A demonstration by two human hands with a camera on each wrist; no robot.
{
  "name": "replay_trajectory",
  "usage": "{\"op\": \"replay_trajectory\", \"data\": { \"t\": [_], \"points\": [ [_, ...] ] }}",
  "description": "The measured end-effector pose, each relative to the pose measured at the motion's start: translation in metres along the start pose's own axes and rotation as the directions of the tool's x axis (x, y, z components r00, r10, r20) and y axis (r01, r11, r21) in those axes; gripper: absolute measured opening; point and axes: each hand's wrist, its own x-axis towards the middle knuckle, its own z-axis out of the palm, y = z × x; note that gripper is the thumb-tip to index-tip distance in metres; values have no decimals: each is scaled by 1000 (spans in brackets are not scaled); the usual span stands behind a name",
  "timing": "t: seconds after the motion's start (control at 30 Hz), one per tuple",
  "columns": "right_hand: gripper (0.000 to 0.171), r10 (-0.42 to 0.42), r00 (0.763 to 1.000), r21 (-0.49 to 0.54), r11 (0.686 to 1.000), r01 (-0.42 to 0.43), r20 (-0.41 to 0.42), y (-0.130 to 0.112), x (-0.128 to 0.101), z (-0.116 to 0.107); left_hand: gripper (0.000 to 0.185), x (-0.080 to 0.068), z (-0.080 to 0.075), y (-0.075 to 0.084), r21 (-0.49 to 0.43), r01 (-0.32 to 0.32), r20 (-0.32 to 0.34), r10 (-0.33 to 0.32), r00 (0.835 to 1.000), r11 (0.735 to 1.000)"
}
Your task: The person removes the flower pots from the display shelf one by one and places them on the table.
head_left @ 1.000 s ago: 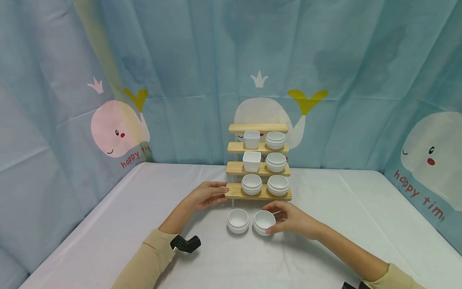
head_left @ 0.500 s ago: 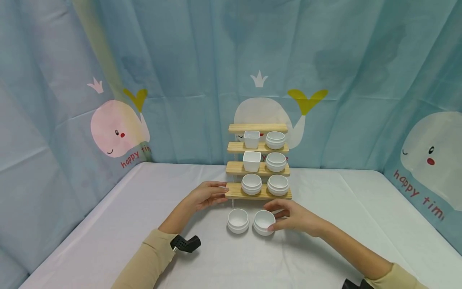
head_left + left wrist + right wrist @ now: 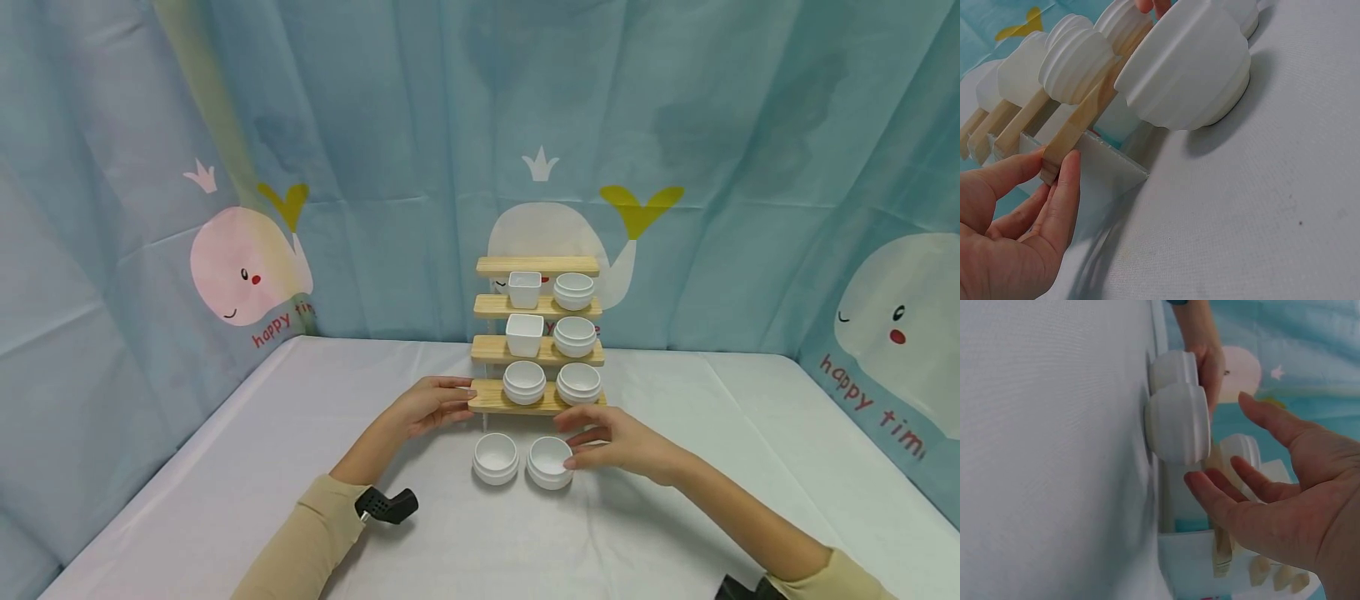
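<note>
Two white round bowls stand side by side on the table in front of a small wooden rack (image 3: 487, 307): the left bowl (image 3: 495, 457) and the right bowl (image 3: 550, 461). My right hand (image 3: 622, 442) hovers just right of the right bowl (image 3: 1175, 422) with its fingers spread and relaxed, holding nothing. My left hand (image 3: 431, 406) pinches the left end of the rack's lowest shelf (image 3: 1079, 122) between thumb and forefinger. The shelves carry more white bowls and two square cups (image 3: 523, 333).
The rack stands at the back middle of a white-covered table (image 3: 675, 517), against a blue curtain printed with whales (image 3: 247, 267). A black wrist camera (image 3: 386, 505) sits on my left sleeve. Bare cloth lies to either side and in front.
My right hand has let go of the right bowl, opened its fingers and drawn back a little up and to the right. The left hand and both bowls have stayed put.
</note>
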Motion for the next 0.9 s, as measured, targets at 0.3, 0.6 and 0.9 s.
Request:
{"op": "replay_trajectory", "data": {
  "t": [0.3,0.6,0.9],
  "points": [
    [57,-37,999,1,999,37,6,-5,-1,-3,51,0,0,0,3,5,-1,-5,1000,1000],
    [50,-50,998,-2,999,50,-23,-10,-3,-6,51,0,0,0,8,3,-1,-3,1000,1000],
    [54,-58,998,-27,998,57,-37,-18,-7,-10,51,0,0,1,8,9,-9,-9,1000,1000]
  ]
}}
